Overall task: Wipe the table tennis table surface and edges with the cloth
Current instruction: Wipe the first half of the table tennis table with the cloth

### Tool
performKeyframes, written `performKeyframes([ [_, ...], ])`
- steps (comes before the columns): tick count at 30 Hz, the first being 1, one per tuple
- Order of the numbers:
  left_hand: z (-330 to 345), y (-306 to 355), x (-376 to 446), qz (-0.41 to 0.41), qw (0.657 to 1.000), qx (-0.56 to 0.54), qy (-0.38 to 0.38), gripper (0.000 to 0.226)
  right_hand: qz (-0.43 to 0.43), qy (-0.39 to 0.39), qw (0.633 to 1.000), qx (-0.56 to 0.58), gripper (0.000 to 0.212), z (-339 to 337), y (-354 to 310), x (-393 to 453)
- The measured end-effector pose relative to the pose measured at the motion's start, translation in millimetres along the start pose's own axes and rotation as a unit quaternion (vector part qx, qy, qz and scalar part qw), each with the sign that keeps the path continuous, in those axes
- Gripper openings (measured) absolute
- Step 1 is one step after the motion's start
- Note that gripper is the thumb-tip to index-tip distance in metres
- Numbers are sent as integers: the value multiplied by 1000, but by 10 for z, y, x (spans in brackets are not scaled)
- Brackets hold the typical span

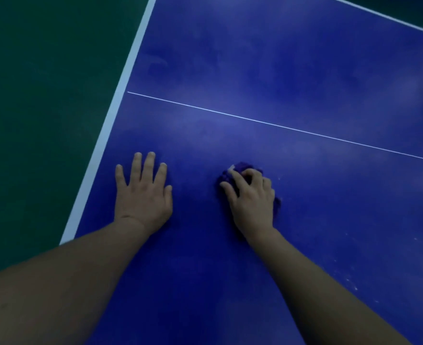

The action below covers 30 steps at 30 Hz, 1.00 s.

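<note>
Two bare forearms enter from the near edge, with no sleeves, watch, bracelet or rings on what shows. The left hand (143,195) is broad, with short, rounded nails and a crease line across the wrist. The right hand (251,197) shows ridged knuckles; its forearm looks slimmer than the left one.

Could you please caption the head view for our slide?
Right hand grips purple cloth on blue table; left hand rests flat.
</note>
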<state>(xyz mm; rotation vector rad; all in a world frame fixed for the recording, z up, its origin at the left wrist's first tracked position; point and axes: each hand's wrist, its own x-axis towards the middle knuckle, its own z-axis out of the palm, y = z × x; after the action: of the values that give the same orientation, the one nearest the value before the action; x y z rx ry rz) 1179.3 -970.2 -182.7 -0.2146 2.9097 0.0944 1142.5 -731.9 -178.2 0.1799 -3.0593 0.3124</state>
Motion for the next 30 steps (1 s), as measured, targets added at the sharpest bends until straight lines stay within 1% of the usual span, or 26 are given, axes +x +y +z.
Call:
performKeyframes([
  [1, -24, 95, 0, 2, 1000, -15, 10, 65, 25, -1, 1000, -7, 45, -40, 164, 82],
  [3, -30, 366, 24, 6, 998, -54, 17, 65, 120, -5, 993, 0, 45, -79, 372, 418],
  [4, -11, 524, 51, 2, 997, -72, 13, 65, 163, -5, 987, 13, 46, -78, 400, 606],
  [5, 21, 659, 72, -7, 996, -86, 7, 65, 180, -9, 983, 21, 47, -59, 366, 748],
  [6, 62, 755, 86, -21, 996, -90, 6, 66, 165, -12, 986, 21, 49, -18, 295, 826],
  [8, 154, 839, 124, -41, 996, -81, 20, 68, 76, -26, 997, 13, 61, 32, 164, 782],
  [10, 192, 833, 127, -50, 995, -76, 31, 71, -17, -46, 999, -13, 73, 6, 179, 507],
  [11, 191, 817, 130, -52, 995, -79, 37, 71, -53, -50, 997, -19, 73, -28, 254, 357],
  [12, 185, 812, 132, -53, 994, -82, 43, 71, -72, -52, 996, -15, 69, -67, 363, 213],
  [14, 167, 820, 144, -57, 994, -81, 43, 71, -76, -31, 997, 14, 56, -129, 611, 25],
  [16, 160, 830, 137, -57, 995, -79, 36, 71, -31, 17, 998, 43, 47, -152, 809, 10],
  [18, 163, 816, 128, -57, 995, -78, 34, 71, 44, 52, 995, 71, 42, -138, 894, 226],
  [21, 158, 803, 116, -57, 995, -78, 37, 71, 145, 62, 984, 81, 40, -84, 931, 857],
  [23, 158, 817, 113, -53, 995, -75, 37, 70, 167, 47, 983, 59, 41, -58, 875, 1265],
  [24, 159, 817, 114, -50, 995, -75, 35, 70, 152, 33, 987, 42, 42, -49, 812, 1371],
  [26, 156, 813, 120, -45, 995, -77, 37, 70, 80, 5, 996, 31, 43, -41, 666, 1347],
  [29, 157, 813, 125, -44, 994, -87, 44, 69, -64, -14, 997, 49, 43, -117, 627, 860],
  [30, 160, 808, 124, -45, 994, -89, 44, 69, -94, -19, 994, 46, 45, -131, 690, 684],
])
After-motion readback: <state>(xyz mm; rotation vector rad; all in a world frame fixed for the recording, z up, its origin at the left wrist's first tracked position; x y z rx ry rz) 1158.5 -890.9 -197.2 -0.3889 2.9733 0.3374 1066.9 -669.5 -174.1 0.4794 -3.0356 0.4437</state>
